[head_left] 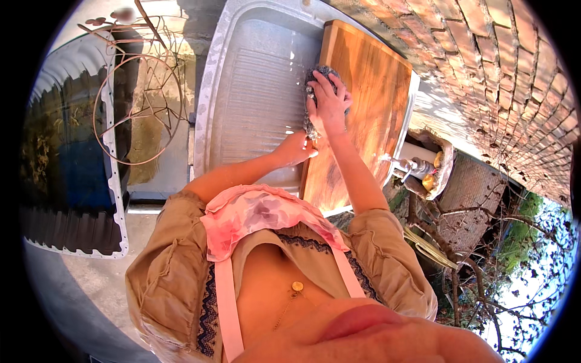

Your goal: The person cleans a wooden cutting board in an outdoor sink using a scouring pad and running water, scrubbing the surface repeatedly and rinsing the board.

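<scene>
A thick wooden board (368, 91) rests along the right side of a grey laundry sink (260, 36) with a ribbed washing slope. My right hand (330, 104) is closed over a dark grey, rough-textured scrubbing cloth (310, 126), pressing it against the board's left edge. White suds cling to the cloth, and its exact kind is hard to make out. Lower on that same edge, my left hand (295, 150) grips the board, thumb at its side, just below the cloth's hanging end. The left fingertips are partly hidden.
A metal tap (411, 166) juts toward the sink's right rim, beside a stone-like planter (445, 166). A brick wall (508, 66) rises on the right. At left stand a rusty wire frame (142, 109) and a large dark basin (66, 151) of water. Bare branches (466, 254) spread at lower right.
</scene>
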Demonstrator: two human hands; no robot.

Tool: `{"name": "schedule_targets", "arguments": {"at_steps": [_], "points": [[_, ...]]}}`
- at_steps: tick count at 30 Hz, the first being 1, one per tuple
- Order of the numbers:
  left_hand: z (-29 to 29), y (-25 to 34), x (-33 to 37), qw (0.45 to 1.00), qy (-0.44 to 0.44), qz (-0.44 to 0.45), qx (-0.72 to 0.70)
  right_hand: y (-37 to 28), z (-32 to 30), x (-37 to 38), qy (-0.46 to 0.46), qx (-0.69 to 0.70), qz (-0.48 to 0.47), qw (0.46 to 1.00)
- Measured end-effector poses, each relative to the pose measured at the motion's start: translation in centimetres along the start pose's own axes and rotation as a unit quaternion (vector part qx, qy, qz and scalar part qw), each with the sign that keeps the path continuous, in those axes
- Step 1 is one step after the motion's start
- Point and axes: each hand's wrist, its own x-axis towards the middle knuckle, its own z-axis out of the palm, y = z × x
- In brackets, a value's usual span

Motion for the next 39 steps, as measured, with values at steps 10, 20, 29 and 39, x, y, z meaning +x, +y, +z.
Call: {"name": "schedule_targets", "arguments": {"at_steps": [10, 20, 29, 39], "points": [[0.4, 0.6, 0.1, 0.999, -0.034, -0.027, -0.018, 4.8, 0.7, 12.4, 0.072, 0.068, -0.009, 0.995], [-0.6, 0.4, -0.3, 0.993, -0.059, -0.055, -0.084, 1.3, -0.4, 3.1, 0.033, 0.012, -0.046, 0.998], [-0.3, 0.8, -0.5, 0.981, -0.049, -0.090, -0.163, 0.7, -1.2, 0.0, 0.019, 0.054, 0.019, 0.998], [0.3, 1.5, -0.5, 0.975, -0.064, -0.095, -0.190, 18.1, -1.4, -11.3, 0.029, -0.061, 0.558, 0.827]]}}
